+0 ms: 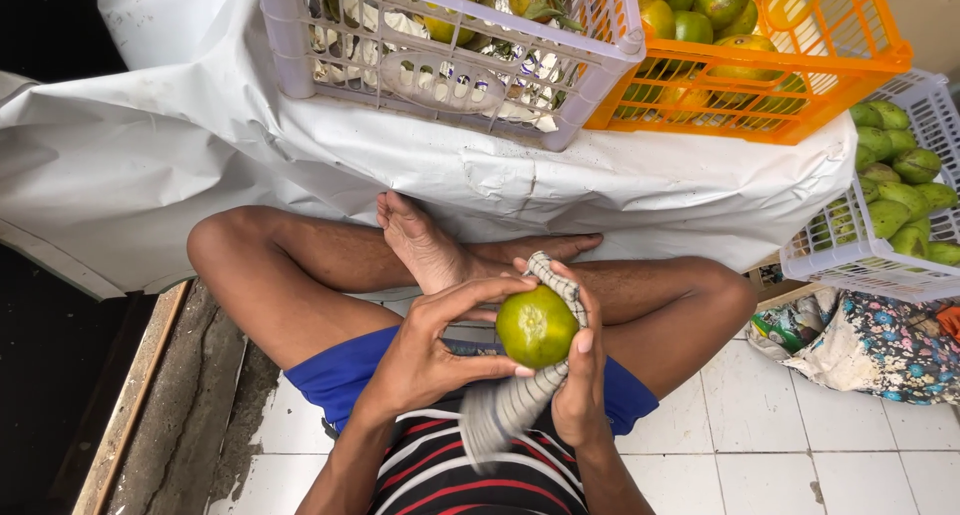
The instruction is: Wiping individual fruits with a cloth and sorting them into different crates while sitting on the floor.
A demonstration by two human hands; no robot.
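A green citrus fruit [536, 325] with a yellowish patch sits between both hands, above my crossed legs. My left hand [430, 350] grips it from the left with thumb below and fingers over the top. My right hand [580, 375] holds a striped grey and white cloth [515, 400] wrapped against the fruit's right side and underside. The cloth's loose end hangs down toward my striped shirt.
A white plastic crate [590, 70] of leafy citrus and an orange crate [850, 65] of green and orange fruit rest on a white sheet [150, 155]. A white basket [935, 105] of green fruit stands right, above a floral cloth bag [880, 345]. White floor tiles lie below.
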